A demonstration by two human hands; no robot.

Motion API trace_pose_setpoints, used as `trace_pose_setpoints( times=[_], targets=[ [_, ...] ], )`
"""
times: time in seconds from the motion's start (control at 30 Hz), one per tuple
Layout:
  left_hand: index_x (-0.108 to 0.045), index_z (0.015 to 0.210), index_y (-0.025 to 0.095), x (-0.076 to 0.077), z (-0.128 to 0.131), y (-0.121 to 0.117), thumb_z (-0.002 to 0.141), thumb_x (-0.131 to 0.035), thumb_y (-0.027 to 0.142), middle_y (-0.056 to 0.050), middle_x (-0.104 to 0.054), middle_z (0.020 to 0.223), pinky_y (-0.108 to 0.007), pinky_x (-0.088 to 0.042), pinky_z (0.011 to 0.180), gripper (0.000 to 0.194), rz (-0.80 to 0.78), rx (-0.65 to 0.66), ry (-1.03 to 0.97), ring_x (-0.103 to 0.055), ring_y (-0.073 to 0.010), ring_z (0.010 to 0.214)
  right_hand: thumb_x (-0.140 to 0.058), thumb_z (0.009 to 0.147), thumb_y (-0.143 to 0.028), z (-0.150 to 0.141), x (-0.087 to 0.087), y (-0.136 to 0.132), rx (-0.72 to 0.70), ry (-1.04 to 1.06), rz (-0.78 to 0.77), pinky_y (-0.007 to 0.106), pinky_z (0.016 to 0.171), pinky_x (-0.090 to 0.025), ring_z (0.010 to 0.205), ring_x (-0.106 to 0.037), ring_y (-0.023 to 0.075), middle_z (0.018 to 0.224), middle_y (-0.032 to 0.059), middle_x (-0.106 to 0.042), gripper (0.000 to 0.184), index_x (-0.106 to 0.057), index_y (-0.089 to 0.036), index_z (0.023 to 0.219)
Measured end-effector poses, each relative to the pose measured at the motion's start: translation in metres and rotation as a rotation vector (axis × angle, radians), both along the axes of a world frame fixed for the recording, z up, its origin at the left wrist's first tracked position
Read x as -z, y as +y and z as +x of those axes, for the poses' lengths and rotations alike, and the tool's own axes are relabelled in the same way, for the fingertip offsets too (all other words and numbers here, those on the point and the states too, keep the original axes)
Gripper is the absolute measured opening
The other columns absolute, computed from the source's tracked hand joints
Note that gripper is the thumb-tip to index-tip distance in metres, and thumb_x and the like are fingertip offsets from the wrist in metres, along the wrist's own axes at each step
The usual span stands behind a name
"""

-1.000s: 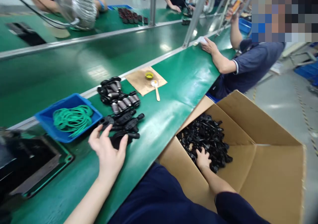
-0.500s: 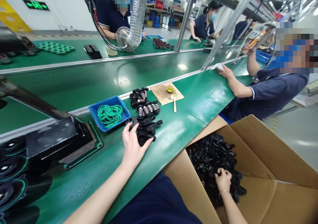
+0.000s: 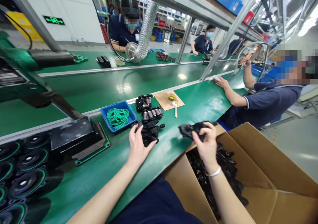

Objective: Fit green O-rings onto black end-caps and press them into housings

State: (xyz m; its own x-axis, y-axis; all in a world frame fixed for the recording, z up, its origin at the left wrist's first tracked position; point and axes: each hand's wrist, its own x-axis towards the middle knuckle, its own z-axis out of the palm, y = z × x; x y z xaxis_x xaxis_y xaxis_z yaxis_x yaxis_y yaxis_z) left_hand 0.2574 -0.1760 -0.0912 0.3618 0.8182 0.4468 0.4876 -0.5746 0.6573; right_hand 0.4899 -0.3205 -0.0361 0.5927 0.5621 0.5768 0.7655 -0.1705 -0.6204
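Tray (image 3: 132,115) of rings (image 3: 118,118), carton (image 3: 263,152) of parts (image 3: 230,172), left hand (image 3: 137,146) and right (image 3: 206,146) clamped on pieces (image 3: 185,130)

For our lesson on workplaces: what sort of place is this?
Probably a factory assembly line: a long green worktop, a cardboard box of black parts, and co-workers in dark shirts.

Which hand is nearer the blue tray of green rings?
Left: the left hand is at black parts beside the tray; the right hand holds another black part farther right, near the carton.

1 head-worn view, facing forward, down, over workbench (image 3: 171,146)
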Motion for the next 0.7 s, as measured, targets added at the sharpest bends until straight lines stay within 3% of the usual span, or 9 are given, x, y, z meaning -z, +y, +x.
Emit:
trace_pose_setpoints(
  times=[0.1,0.2,0.37,0.5,0.6,0.7],
  targets=[
    [-0.034,0.14,0.016,0.001,-0.003,-0.002,0.076,-0.077,0.036,-0.022,-0.031,0.144,-0.062,-0.034,0.114,0.079,0.01,0.012,-0.004,-0.033,-0.0408,0.141,-0.061,0.088,-0.032,-0.035,0.007,0.055,-0.242,-0.012,-0.022,0.042,0.104,-0.044,0.119,-0.053,0.0233,0.124,0.0108,-0.048,0.016,-0.052,-0.02,0.082],
    [-0.028,0.143,0.018,0.002,-0.006,-0.003,0.075,-0.079,0.034,-0.022,-0.028,0.147,-0.063,-0.034,0.114,0.086,0.016,0.029,-0.013,-0.031,-0.0417,0.144,-0.058,0.09,-0.033,-0.049,0.017,0.087,-0.414,-0.047,-0.074,0.039,0.103,-0.046,0.118,-0.056,0.0221,0.121,0.011,-0.051,0.014,-0.059,-0.02,0.094],
    [-0.022,0.145,0.02,0.002,0.002,-0.003,0.07,-0.084,0.03,-0.026,-0.026,0.152,-0.066,-0.034,0.112,0.098,0.006,0.007,-0.008,-0.026,-0.0444,0.146,-0.045,0.098,-0.032,-0.046,0.013,0.1,-0.526,-0.156,-0.18,0.036,0.106,-0.047,0.121,-0.057,0.0189,0.127,0.0098,-0.058,0.033,-0.053,-0.021,0.128],
    [-0.017,0.148,0.018,-0.01,0.003,-0.017,0.057,-0.092,0.03,-0.031,-0.023,0.153,-0.071,-0.028,0.112,0.119,-0.045,0.035,0.071,-0.017,-0.0502,0.147,-0.04,0.097,-0.03,-0.044,0.003,0.105,-0.535,-0.249,-0.245,0.038,0.096,-0.053,0.111,-0.063,0.0221,0.125,0.0121,-0.062,0.041,-0.05,-0.017,0.134],
    [-0.008,0.151,0.021,-0.027,-0.027,-0.035,0.055,-0.092,0.043,-0.03,-0.017,0.156,-0.073,-0.028,0.112,0.13,-0.068,0.115,0.087,-0.014,-0.0494,0.148,-0.04,0.096,-0.035,-0.041,0.002,0.116,-0.558,-0.307,-0.243,0.042,0.086,-0.055,0.098,-0.066,0.0262,0.113,0.0132,-0.067,0.036,-0.061,-0.018,0.121],
    [-0.006,0.152,0.022,-0.049,-0.092,-0.054,0.062,-0.084,0.057,-0.026,-0.02,0.155,-0.069,-0.028,0.114,0.125,0.041,0.053,0.108,-0.016,-0.0451,0.149,-0.034,0.098,-0.035,-0.04,-0.001,0.126,-0.473,-0.46,-0.166,0.049,0.089,-0.052,0.106,-0.064,0.0317,0.111,0.0173,-0.068,0.041,-0.063,-0.017,0.12]
  ],
)
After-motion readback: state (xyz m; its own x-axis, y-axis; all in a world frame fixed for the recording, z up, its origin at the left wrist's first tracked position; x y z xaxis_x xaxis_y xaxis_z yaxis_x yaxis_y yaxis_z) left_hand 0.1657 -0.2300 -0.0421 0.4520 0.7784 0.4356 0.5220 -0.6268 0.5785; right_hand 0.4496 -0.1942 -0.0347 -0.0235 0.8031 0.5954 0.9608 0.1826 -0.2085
